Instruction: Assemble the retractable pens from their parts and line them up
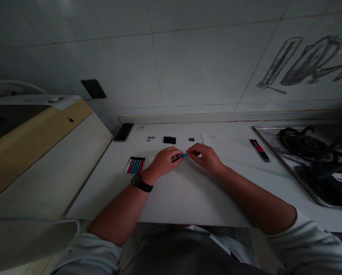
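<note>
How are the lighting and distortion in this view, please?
Head view: dim and underexposed, small parts on the counter lose detail; head view's wide lens bows the wall tiles; blue pen between left hand and right hand is fairly sharp.

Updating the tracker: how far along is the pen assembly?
Likely done: two red-and-black pens set aside at the right. In hand: a blue pen gripped between left hand and right hand. Likely left: the row of coloured barrels, black pieces, springs and white rods lying loose on the counter.
</note>
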Motion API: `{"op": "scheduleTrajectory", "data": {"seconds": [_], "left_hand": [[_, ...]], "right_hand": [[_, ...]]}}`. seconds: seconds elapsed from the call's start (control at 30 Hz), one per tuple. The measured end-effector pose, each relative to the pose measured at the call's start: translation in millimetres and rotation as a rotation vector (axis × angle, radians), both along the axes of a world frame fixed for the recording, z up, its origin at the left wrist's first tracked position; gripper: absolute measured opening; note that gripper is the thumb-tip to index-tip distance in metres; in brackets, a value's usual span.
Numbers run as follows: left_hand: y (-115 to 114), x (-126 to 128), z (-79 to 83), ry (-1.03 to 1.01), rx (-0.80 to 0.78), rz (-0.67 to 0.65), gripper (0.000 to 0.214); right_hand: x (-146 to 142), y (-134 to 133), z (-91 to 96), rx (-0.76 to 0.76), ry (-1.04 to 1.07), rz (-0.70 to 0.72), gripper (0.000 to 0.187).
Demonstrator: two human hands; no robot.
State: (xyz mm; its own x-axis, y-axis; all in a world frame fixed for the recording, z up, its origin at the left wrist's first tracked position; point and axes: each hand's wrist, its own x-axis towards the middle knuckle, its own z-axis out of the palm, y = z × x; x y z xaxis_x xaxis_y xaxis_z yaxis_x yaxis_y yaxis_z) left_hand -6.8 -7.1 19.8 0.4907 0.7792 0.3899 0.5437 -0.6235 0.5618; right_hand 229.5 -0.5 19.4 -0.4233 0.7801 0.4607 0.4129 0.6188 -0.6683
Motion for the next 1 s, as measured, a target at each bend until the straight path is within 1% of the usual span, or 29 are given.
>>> {"op": "scheduleTrajectory", "data": {"seconds": [0.13,0.3,0.4,0.5,0.6,0.67,0.83,0.9,1.0], "left_hand": [[-0.6,0.2,-0.5,-0.001,0.014,-0.011,0.007],[-1.8,0.2,0.1,-0.016,0.055,-0.023,0.008],[-3.0,0.3,1.4,-0.02,0.062,-0.033,0.008],[-4.4,-0.3,2.6,-0.023,0.069,-0.031,0.015],[-4.3,-2.3,2.5,-0.046,0.086,0.012,0.027],[-3.2,-4.1,1.7,-0.058,0.105,0.046,0.031],[2.0,-7.8,-1.3,-0.031,0.134,0.146,0.028],[5.7,-10.8,-2.4,-0.009,0.152,0.199,0.027],[14.5,-21.5,-2.5,0.017,0.182,0.318,0.027]], "right_hand": [[-0.2,0.8,-3.1,-0.017,0.043,-0.018,0.018],[-1.1,3.0,-5.3,-0.052,0.095,0.03,0.019],[-2.2,2.3,-3.7,-0.074,0.113,0.06,0.018],[-0.8,1.2,0.1,-0.087,0.157,0.038,0.021],[3.8,1.8,4.2,-0.059,0.203,-0.039,0.023],[7.7,3.3,5.7,-0.055,0.216,-0.079,0.025],[13.7,8.0,3.1,-0.151,0.225,-0.098,0.03],[14.4,9.5,0.3,-0.199,0.166,-0.086,0.028],[15.2,11.1,-4.0,-0.269,-0.009,-0.071,0.021]]}}
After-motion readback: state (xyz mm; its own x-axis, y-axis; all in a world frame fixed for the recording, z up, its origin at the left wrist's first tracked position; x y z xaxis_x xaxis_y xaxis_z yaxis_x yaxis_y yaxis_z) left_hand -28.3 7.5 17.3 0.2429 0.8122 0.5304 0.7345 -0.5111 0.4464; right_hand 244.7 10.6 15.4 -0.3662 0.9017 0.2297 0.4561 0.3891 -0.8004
